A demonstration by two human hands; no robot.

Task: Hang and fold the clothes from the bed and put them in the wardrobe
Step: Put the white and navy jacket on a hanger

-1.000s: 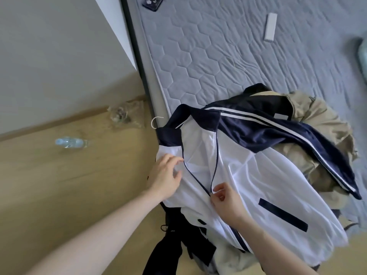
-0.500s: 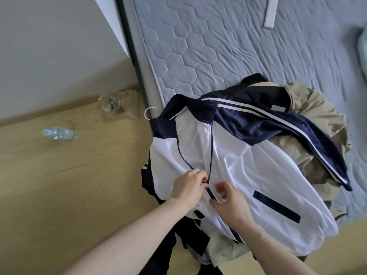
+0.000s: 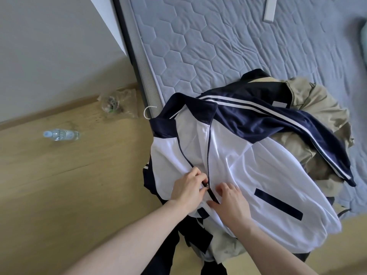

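A white and navy track jacket point(image 3: 248, 175) lies front up on the bed's corner, on a hanger whose white hook point(image 3: 148, 112) sticks out past the collar. Its zip is open from the collar down to the slider point(image 3: 207, 185). My left hand point(image 3: 188, 190) pinches the slider. My right hand point(image 3: 230, 201) presses the white fabric just right of the zip, thumb beside the closed part. Beige clothing point(image 3: 317, 120) is heaped under the jacket, and dark garments point(image 3: 190, 241) hang over the bed's edge below it.
The grey quilted mattress point(image 3: 218, 46) stretches beyond the pile, with a white remote-like bar point(image 3: 269, 8) at the top. On the wooden floor lie a plastic water bottle point(image 3: 60, 134) and a crumpled clear bag point(image 3: 117, 104) by the bed frame.
My left hand left the jacket's left front panel and came to the zip slider, which it now pinches. My right hand shifted from pinching the zip to pressing the fabric beside it.
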